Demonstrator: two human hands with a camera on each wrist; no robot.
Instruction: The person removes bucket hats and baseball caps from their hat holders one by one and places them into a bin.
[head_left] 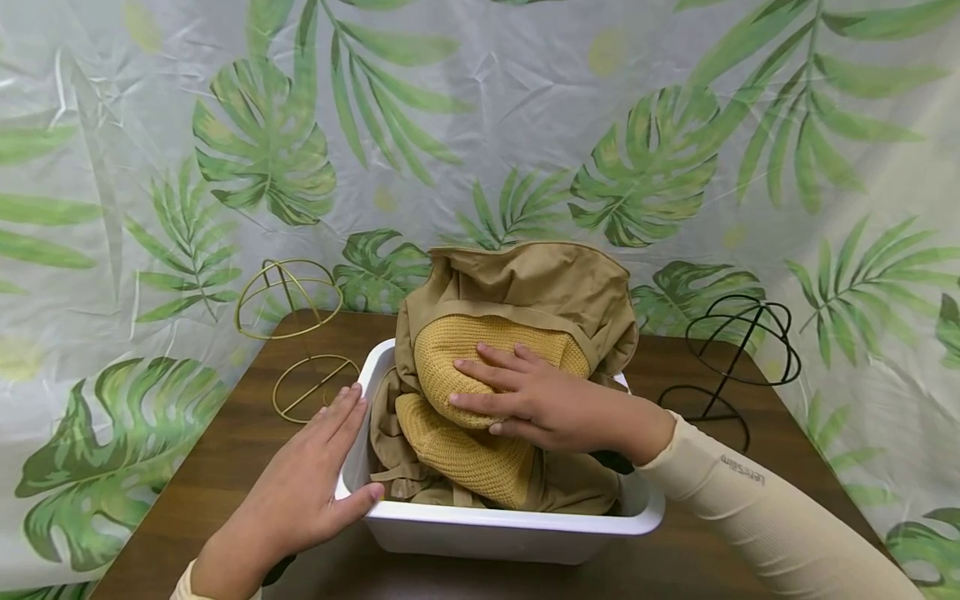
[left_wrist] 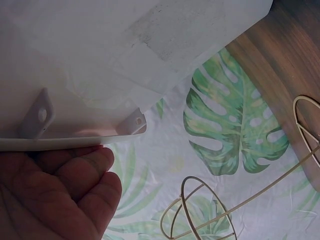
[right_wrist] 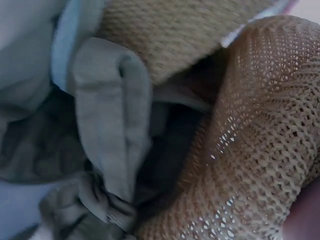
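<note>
A white plastic bin (head_left: 510, 518) holds a heap of tan cloth and yellow knit pieces that look like hats. My right hand (head_left: 536, 404) lies with spread fingers on the upper yellow knit hat (head_left: 442, 375), which rests inside a wide-brimmed tan cloth hat (head_left: 525, 279) rising above the back rim. A second yellow knit piece (head_left: 472, 462) is folded below it. Along the bin's left rim my left hand (head_left: 307, 475) rests, fingers straight, thumb by the front corner. The right wrist view shows a tan cloth strap (right_wrist: 100, 110) beside the open-weave knit (right_wrist: 260, 150).
A gold wire stand (head_left: 277, 337) is to the left of the bin, and a black wire stand (head_left: 734, 358) to the right. All stand on a dark wooden table (head_left: 202, 492). Behind hangs a leaf-printed sheet (head_left: 525, 92).
</note>
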